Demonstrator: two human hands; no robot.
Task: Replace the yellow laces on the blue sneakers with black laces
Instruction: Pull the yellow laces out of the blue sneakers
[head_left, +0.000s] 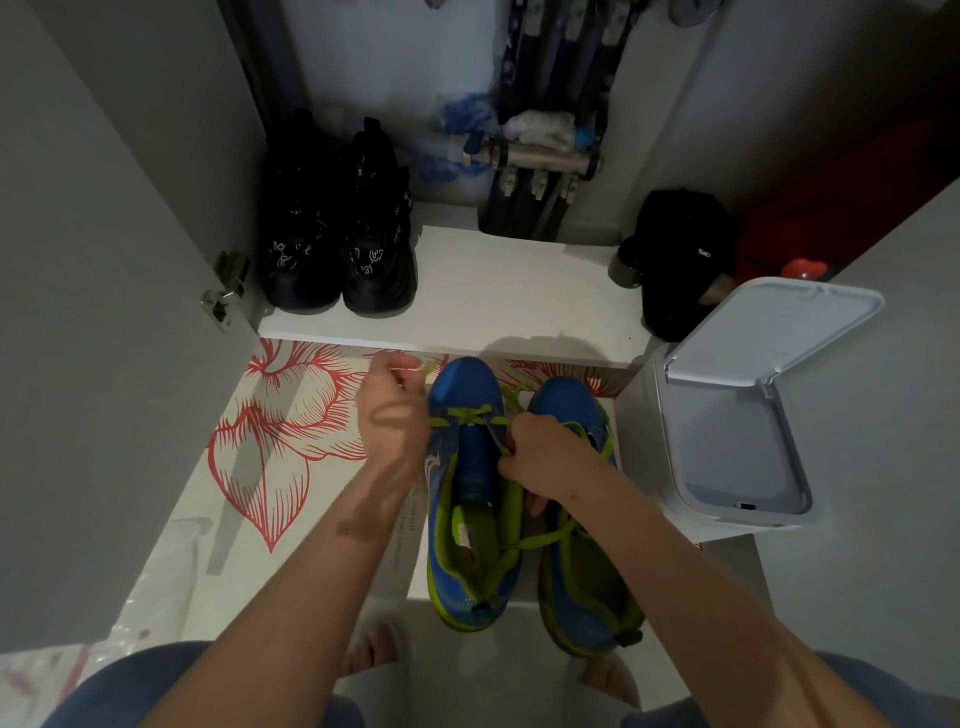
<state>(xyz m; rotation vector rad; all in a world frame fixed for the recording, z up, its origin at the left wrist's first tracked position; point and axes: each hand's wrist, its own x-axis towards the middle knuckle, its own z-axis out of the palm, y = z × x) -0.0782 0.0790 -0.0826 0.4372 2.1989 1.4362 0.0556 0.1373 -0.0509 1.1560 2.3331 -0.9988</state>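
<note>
Two blue sneakers with yellow-green trim stand side by side on the floor, toes away from me: the left sneaker (467, 467) and the right sneaker (582, 525). A yellow lace (470, 415) crosses the left sneaker's lowest eyelets; the upper eyelets are unlaced. My left hand (392, 415) pinches one end of that lace and holds it up and out to the left. My right hand (540, 457) grips the right edge of the left sneaker's eyelet flap, lying partly over the right sneaker. No black lace is in view.
A white bin (727, 431) with its lid open stands right of the sneakers. A pair of black shoes (337, 249) and a black bag (680, 260) sit on the low white cupboard shelf (493, 291) ahead. A red-flower sheet (280, 431) lies left. My bare feet are below.
</note>
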